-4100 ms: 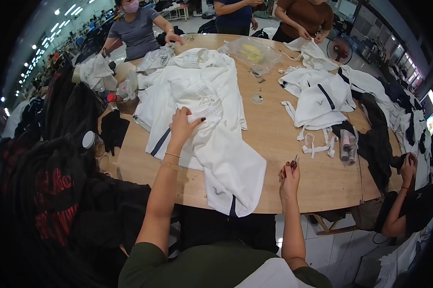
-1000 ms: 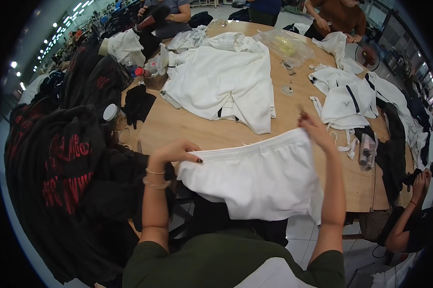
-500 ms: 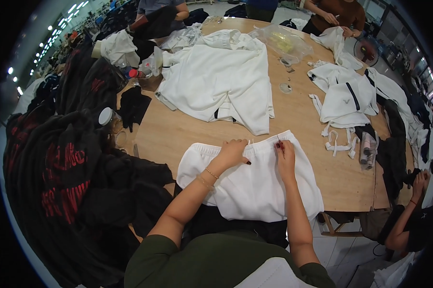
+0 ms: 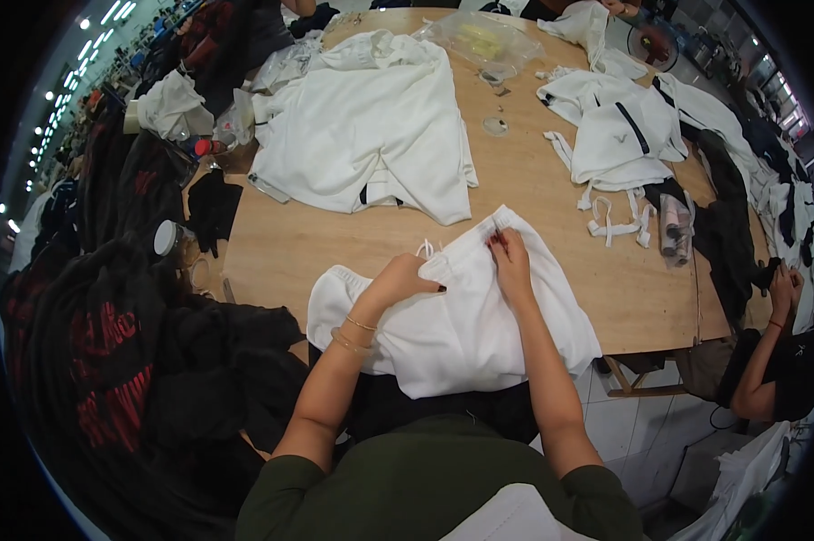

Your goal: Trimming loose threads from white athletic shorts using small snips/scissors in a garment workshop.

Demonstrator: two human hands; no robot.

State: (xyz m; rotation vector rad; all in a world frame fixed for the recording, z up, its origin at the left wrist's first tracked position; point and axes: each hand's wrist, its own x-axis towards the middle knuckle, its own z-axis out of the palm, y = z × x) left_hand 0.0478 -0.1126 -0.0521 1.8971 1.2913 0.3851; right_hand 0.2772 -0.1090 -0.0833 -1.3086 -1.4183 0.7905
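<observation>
A pair of white shorts [image 4: 461, 334] with a gathered elastic waistband lies bunched at the table's near edge, partly over my lap. My left hand [image 4: 400, 281] is closed on the waistband near its middle, thumb on top. Just beyond those fingers a short white drawstring loop [image 4: 427, 247] stands up from the band. Farther right, my right hand [image 4: 510, 260] pinches the same waistband close to its right end. Whether something small sits between these fingertips is too small to tell.
A stack of white shorts [image 4: 362, 126] lies ahead on the wooden table [image 4: 515, 180]. Dark garments with red print [image 4: 109, 352] are heaped at left, beside a lidded jar [image 4: 170, 238]. White garments [image 4: 619, 135] and a bag of spools [image 4: 675, 230] are at right. A co-worker's hands [image 4: 786, 293] show at far right.
The waistband's right part has been lifted and now slants up to the right. The drawstring loop shows more clearly beside my left hand. My view has shifted, so the table appears higher.
</observation>
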